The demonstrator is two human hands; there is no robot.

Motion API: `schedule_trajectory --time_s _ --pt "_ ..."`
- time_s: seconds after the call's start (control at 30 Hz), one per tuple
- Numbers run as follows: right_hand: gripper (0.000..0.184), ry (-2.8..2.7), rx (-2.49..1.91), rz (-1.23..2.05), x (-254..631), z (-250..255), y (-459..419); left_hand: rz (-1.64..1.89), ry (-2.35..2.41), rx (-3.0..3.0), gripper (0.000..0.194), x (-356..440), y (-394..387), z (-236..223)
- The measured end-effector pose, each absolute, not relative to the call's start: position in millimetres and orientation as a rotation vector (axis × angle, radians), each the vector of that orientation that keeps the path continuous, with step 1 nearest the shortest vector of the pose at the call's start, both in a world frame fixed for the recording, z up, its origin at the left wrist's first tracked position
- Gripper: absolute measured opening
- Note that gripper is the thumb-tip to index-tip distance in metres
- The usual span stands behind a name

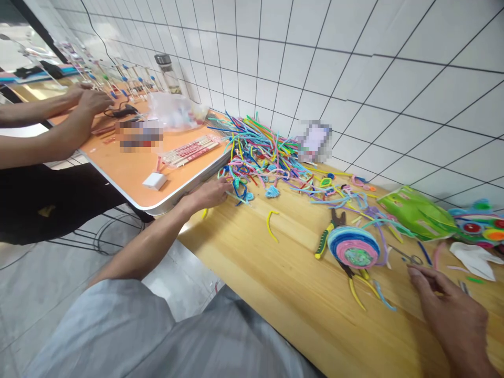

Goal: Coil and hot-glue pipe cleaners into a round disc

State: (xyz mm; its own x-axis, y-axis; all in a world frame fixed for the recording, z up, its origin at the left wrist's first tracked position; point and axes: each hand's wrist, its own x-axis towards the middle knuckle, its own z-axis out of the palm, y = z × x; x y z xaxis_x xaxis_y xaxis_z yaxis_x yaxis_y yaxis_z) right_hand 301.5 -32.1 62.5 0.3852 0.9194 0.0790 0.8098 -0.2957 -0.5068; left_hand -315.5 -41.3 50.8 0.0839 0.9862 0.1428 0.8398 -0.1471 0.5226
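Observation:
My left hand (210, 193) reaches out to the near edge of a big heap of coloured pipe cleaners (260, 152) on the wooden table (283, 283); its fingers curl onto a blue strand there. My right hand (452, 310) rests on the table at the lower right, fingers bent and loosely together, beside small scissors (409, 257); whether it holds anything is unclear. Between my hands lies a coiled disc of pink, blue and green pipe cleaners (353, 247), with green-handled pliers (328, 233) just behind it. A loose yellow pipe cleaner (271, 224) lies in front of the heap.
An orange table (129, 168) adjoins at the left, bearing a white box (154, 181), packets of sticks (191, 150) and a plastic bag (175, 111). Another person's hands (84, 102) work there. A green paper piece (417, 212) and colourful craft (482, 228) lie at right by the tiled wall.

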Motion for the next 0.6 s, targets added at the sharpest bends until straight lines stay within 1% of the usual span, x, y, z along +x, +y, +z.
schedule_trajectory --time_s 0.07,0.17,0.27,0.33,0.4,0.53,0.6 --pt "0.062 -1.47 -2.214 0.338 299 64 -31 0.71 1.827 2.046 0.012 -315 -55 44" --pt "0.064 -1.502 -2.215 0.32 297 62 -30 0.831 1.869 1.977 0.012 -318 -63 47" --pt "0.063 -1.535 -2.178 0.303 299 59 -30 1.192 1.821 1.66 0.022 -323 -60 63" --pt "0.058 -1.537 -2.153 0.3 303 57 -30 1.423 1.672 1.398 0.03 -326 -54 77" --pt "0.054 -1.539 -2.138 0.295 307 56 -29 1.566 1.534 1.221 0.035 -328 -45 92" --pt "0.054 -1.551 -2.142 0.278 312 56 -29 1.783 1.36 1.072 0.03 -329 -23 117" --pt "0.056 -1.537 -2.142 0.254 311 56 -29 1.811 1.349 1.105 0.029 -326 -12 124"
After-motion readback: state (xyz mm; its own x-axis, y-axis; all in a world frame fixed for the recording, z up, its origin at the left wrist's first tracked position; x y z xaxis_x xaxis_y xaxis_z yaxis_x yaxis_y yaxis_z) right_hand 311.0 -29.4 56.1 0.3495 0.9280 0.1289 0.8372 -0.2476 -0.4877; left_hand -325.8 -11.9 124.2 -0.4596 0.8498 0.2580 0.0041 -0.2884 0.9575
